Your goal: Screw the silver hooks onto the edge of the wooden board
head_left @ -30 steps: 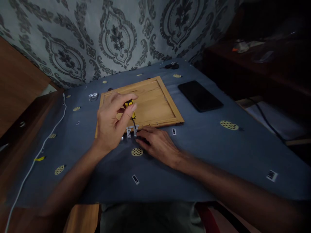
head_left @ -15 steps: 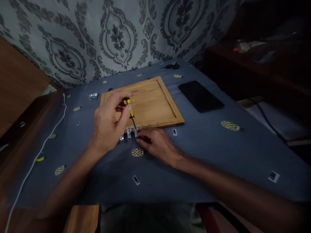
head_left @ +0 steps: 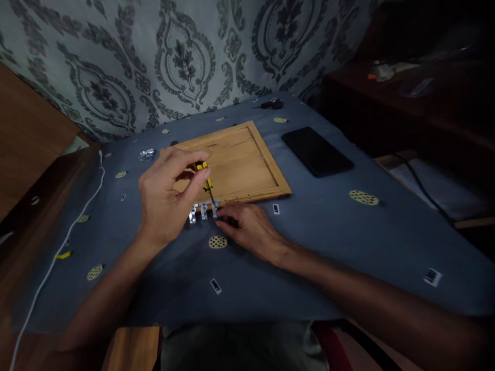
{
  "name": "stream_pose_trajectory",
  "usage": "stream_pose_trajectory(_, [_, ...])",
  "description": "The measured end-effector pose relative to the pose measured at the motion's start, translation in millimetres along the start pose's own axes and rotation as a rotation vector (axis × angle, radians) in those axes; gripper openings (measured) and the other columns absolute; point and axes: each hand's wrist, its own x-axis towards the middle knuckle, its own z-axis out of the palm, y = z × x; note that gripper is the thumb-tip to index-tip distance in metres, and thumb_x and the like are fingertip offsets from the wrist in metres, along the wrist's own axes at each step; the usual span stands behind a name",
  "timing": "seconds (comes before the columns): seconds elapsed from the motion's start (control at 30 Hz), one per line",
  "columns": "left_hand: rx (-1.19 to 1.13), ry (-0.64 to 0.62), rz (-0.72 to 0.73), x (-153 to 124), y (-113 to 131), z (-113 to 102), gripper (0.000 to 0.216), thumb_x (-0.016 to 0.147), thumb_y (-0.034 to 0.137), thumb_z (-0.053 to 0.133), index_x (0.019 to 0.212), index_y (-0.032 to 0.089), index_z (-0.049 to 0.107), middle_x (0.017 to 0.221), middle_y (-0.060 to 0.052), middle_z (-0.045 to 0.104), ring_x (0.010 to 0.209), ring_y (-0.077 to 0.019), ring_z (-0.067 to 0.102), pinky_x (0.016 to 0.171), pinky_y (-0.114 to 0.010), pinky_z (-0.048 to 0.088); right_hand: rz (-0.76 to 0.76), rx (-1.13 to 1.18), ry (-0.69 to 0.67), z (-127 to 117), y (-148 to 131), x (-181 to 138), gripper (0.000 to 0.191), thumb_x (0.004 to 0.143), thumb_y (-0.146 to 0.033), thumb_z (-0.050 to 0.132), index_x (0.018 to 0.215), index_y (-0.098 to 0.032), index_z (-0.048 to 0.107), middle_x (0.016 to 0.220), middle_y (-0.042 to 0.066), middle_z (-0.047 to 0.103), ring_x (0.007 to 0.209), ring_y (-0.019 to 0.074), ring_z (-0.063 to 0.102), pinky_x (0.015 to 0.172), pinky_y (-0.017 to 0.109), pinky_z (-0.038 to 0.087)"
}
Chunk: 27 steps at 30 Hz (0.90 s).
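At the left of the frame a white cable [head_left: 101, 170] trails down the cloth-covered surface [head_left: 348, 242], well apart from the work, and a small metal fitting [head_left: 147, 153] lies loose near the upper left corner of the wooden panel [head_left: 247, 165]; a sweep of the forearm could knock it off the edge. Left of centre, the left hand [head_left: 166, 201] pinches the yellow handle of a small screwdriver [head_left: 204, 172] between thumb and fingertips, its shaft tilted down to the metal hinge [head_left: 203, 208] at the panel's near edge. That tilt is the main risk: the tip could ride out of the screw head, chew it, or skid across the wood. Just right of it, the right hand [head_left: 251, 229] lies low with its fingers together against the hinge's right end; whether it pinches or only presses cannot be told. Those fingers sit close to the tip, so 1 slip could jab them. The soft cloth gives little grip, so the panel may creep under pressure. Further right, the smartphone [head_left: 317, 152] lies flat, apart from the panel.
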Motion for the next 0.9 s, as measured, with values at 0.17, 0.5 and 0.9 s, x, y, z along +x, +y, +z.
stream_pose_trajectory(0.17, [0.054,0.001,0.005,-1.7,-1.3,1.1,0.016,0.091,0.018,0.063,0.105,0.022,0.069,0.098,-0.001,0.073,0.086,-0.0119,0.069,0.072,-0.023,0.061,0.019,0.044,0.051,-1.7,-2.0,-0.5,0.013,0.086,-0.016,0.065,0.092,-0.016,0.076,0.083,0.004,0.074,0.072,0.0156,0.065,0.068,0.026,0.045])
stream_pose_trajectory(0.5, [0.022,0.042,-0.077,8.2,1.5,-2.4,0.004,0.088,0.026,0.072,0.085,0.026,0.069,0.084,0.0,0.068,0.08,-0.0148,0.067,0.062,-0.029,0.061,0.007,-0.077,0.116,-10.7,4.5,-1.3,0.03,0.087,-0.009,0.053,0.104,-0.017,0.077,0.09,0.006,0.076,0.08,0.0182,0.068,0.074,0.028,0.047])
stream_pose_trajectory(0.9, [-0.014,0.052,-0.095,5.5,-2.9,-4.9,0.002,0.089,0.027,0.07,0.087,0.026,0.069,0.087,0.001,0.071,0.081,-0.0138,0.069,0.065,-0.028,0.062,-0.02,-0.435,-0.082,-11.3,-1.2,-4.1,0.037,0.092,-0.01,0.056,0.125,-0.02,0.068,0.116,0.01,0.072,0.101,0.0235,0.067,0.079,0.032,0.048])
